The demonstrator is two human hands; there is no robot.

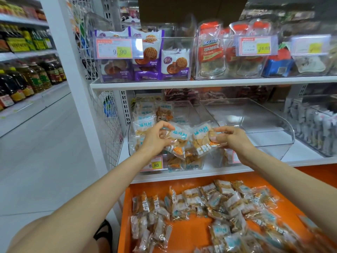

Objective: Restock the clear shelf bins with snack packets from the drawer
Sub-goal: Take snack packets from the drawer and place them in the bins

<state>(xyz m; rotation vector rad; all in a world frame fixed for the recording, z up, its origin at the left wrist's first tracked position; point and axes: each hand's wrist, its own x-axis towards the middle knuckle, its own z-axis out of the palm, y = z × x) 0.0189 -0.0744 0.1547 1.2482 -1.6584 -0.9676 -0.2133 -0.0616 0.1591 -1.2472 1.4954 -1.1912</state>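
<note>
Fingers [165, 124] of both hands are curled in a pinch: my left hand [156, 140] holds one crinkly packet [177, 141], my right hand [232, 138] a second packet [201, 140], two in all, side by side. Both arms reach nearly straight over the orange drawer [191, 232], where loose packets [215, 201], too many to count, lie scattered. The held pair hangs at the mouth of a clear plastic bin [198, 110], part full of the same; beside it stands a second curved bin [264, 125]. Above, three square clear bins [175, 42] sit on the white shelf [200, 83].
</note>
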